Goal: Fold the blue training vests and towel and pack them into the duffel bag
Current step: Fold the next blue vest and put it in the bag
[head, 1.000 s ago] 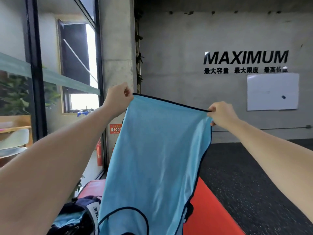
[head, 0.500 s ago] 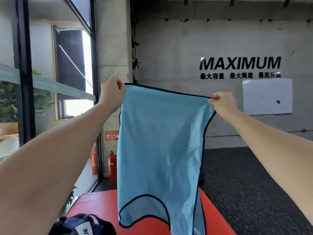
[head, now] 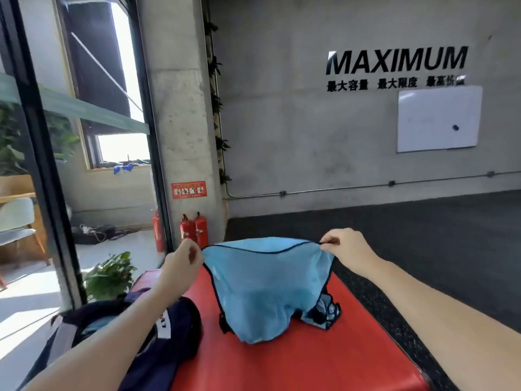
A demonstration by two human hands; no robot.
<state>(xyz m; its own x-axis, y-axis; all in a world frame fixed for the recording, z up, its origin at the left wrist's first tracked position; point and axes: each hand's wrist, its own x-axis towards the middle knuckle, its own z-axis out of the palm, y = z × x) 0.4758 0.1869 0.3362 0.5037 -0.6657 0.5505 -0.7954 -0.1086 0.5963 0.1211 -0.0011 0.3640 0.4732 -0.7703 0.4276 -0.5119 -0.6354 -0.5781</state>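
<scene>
Concrete walls and a dark speckled floor frame a red mat that serves as the work surface. A blue vest with dark trim sits in the middle of that mat, its lower part bunched on the red surface while its top hem is held up and stretched. The left hand pinches the hem's corner at about 9 o'clock of the vest, fingers curled round the cloth; the right hand pinches the opposite corner at about 2 o'clock, thumb and fingers closed on the trim. More blue fabric with dark edging peeks from under the vest at its 4 o'clock; whether it belongs to the same vest cannot be told. A dark duffel bag lies at 8 o'clock, touching the mat's near-left part, something blue inside its mouth.

Judging by this, the folding step is in hand. The next move likely calls for laying the hem flat and even on the mat, both corners level, before halving it.
</scene>
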